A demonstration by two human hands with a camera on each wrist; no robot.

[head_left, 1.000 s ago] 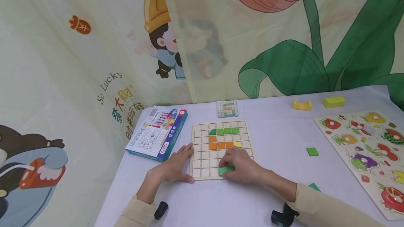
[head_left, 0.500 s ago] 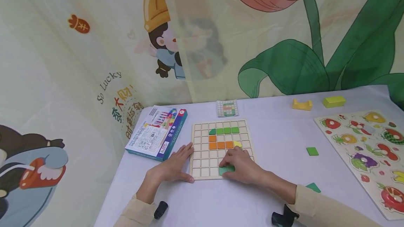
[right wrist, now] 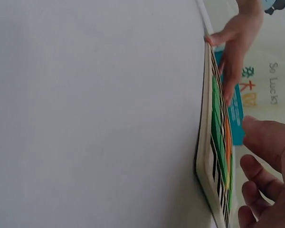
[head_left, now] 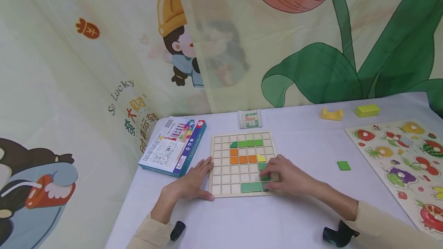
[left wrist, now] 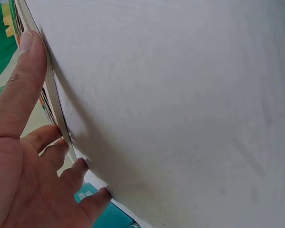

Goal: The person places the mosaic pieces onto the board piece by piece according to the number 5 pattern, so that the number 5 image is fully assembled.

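Observation:
A square wooden grid board (head_left: 225, 180) lies on the white tablecloth with colored tiles in its cells. Green tiles (head_left: 250, 144) and a dark green rounded one run along an upper row. Orange tiles (head_left: 243, 159) sit below them, ending at a yellow tile (head_left: 261, 158). More green tiles (head_left: 255, 187) fill part of the bottom row and the right side. My left hand (head_left: 194, 181) rests against the board's left edge, fingers extended. My right hand (head_left: 287, 175) is over the lower right cells, partly covering tiles; the right wrist view shows its thumb and bent fingers apart, no piece between them.
A pattern card (head_left: 250, 119) lies behind the board, and a boxed set (head_left: 172, 145) to its left. Rightward are a loose green tile (head_left: 343, 165), a fruit puzzle board (head_left: 384, 156), a yellow notched block (head_left: 331, 114) and a yellow-green block (head_left: 367, 111).
My right hand has moved right across the board, uncovering green tiles in the bottom row and below the yellow tile. The loose green triangle is no longer visible. My left hand stays put.

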